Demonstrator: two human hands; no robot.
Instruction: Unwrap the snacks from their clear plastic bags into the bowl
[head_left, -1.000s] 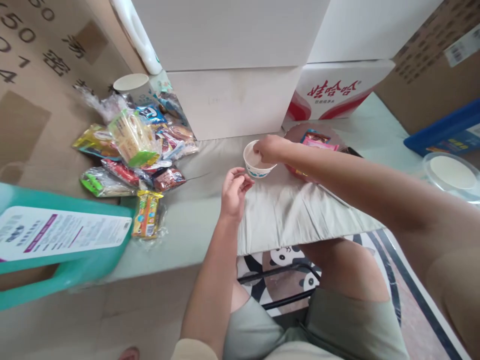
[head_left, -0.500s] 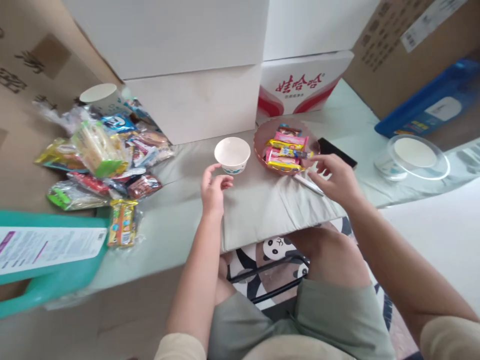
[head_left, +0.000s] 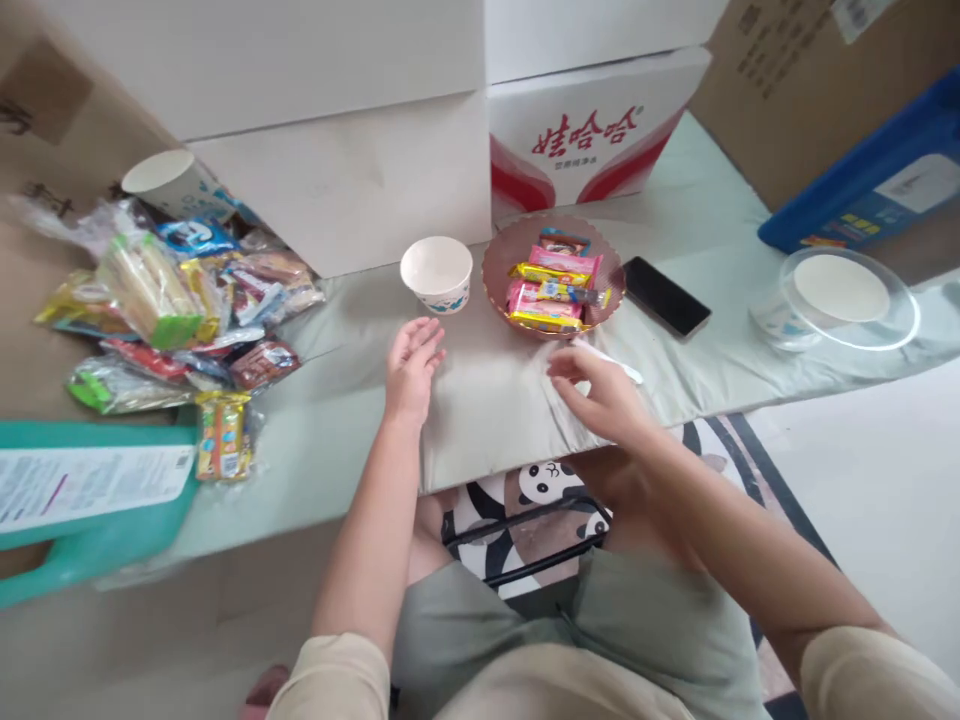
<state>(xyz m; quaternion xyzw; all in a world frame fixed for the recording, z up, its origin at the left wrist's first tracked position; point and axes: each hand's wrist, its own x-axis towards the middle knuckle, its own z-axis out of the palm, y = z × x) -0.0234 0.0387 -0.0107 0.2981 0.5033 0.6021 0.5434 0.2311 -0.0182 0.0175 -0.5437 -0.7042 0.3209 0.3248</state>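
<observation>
My left hand (head_left: 411, 365) lies flat and open on the pale grey-green cloth (head_left: 487, 420), just in front of an empty white paper bowl (head_left: 436, 272). My right hand (head_left: 600, 395) hovers low over the cloth with its fingers loosely curled and nothing in them. It is beside a thin white strip (head_left: 619, 364) that lies just short of a pinkish-brown plate (head_left: 492, 275). The plate carries several wrapped snacks (head_left: 551, 292).
A heap of snack packets (head_left: 172, 300) and a paper cup (head_left: 161, 180) sit at the left. White boxes (head_left: 337, 180) and a red-and-white carton (head_left: 592, 140) stand behind. A black phone (head_left: 666, 297), a clear lidded tub (head_left: 840, 295), a blue box (head_left: 877, 190) and a teal stool (head_left: 90, 500) lie around.
My right hand let go of the paper bowl, passed the plate and drew back toward me. My left hand uncurled and flattened on the cloth. The view shifted right.
</observation>
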